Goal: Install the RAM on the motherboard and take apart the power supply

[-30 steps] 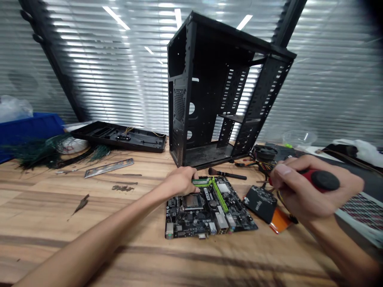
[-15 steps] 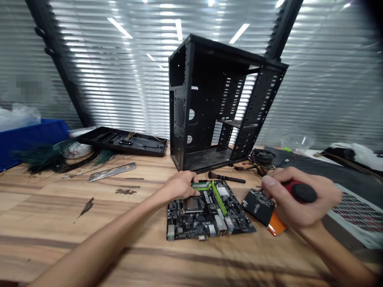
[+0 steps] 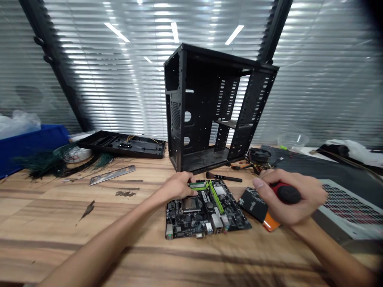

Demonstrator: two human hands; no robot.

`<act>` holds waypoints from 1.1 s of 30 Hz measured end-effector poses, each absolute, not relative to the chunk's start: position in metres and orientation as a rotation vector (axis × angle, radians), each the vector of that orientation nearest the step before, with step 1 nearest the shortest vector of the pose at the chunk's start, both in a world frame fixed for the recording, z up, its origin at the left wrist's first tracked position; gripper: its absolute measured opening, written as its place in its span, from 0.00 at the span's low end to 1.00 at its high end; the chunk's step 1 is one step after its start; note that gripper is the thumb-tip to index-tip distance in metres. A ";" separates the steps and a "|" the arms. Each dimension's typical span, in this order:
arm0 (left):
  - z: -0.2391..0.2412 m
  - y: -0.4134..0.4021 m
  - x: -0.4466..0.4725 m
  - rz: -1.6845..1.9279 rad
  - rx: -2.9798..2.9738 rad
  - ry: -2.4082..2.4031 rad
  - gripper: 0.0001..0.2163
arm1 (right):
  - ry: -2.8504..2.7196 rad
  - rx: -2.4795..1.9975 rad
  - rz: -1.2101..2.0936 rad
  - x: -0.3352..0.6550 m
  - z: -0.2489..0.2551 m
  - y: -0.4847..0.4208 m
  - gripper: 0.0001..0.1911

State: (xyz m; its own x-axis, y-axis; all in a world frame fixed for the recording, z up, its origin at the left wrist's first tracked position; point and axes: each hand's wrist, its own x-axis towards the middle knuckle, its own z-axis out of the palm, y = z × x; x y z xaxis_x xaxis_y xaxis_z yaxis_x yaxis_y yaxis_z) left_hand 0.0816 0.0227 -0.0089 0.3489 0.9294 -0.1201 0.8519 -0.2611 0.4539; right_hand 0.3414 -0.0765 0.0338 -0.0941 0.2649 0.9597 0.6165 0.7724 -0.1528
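A motherboard [image 3: 191, 219] lies flat on the wooden table, with a CPU socket [image 3: 191, 204] and a lime-green slot [image 3: 218, 199] on it. Toward its far side, my left hand [image 3: 178, 185] is closed, thumb and fingers around the left end of a green RAM stick [image 3: 200, 185]. The fingertips are partly hidden, and how deep the stick sits in its slot cannot be made out. My right hand [image 3: 291, 199] is wrapped round the red and black handle of a screwdriver [image 3: 289, 193], raised right of the board; the shaft hardly shows.
Behind the board stands an open black computer case [image 3: 203, 155]. A brush [image 3: 227, 178], a fan [image 3: 259, 156] and a black-and-orange box [image 3: 253, 203] lie nearby. At right is a power supply [image 3: 353, 211]. A metal strip [image 3: 113, 174], black panel [image 3: 134, 147] and blue bin [image 3: 36, 143] are left.
The view has shifted a little. My right hand, with the screwdriver, appears slightly further left and nearer the board. My left hand stays at the RAM stick.
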 end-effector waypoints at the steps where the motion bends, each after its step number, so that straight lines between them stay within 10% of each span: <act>1: -0.009 0.022 0.081 0.240 2.175 1.557 0.18 | -1.685 -0.704 -0.347 0.342 0.034 -0.077 0.12; 33: -0.015 0.025 0.075 0.293 2.154 1.511 0.17 | -1.767 -0.656 -0.403 0.338 0.025 -0.068 0.12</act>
State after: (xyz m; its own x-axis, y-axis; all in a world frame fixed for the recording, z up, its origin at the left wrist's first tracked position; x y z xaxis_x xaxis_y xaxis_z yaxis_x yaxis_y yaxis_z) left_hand 0.0754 0.0252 -0.0150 0.3641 0.9258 -0.1016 0.8209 -0.2675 0.5045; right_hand 0.3381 -0.0682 0.0250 -0.1933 0.2251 0.9550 0.6165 0.7850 -0.0602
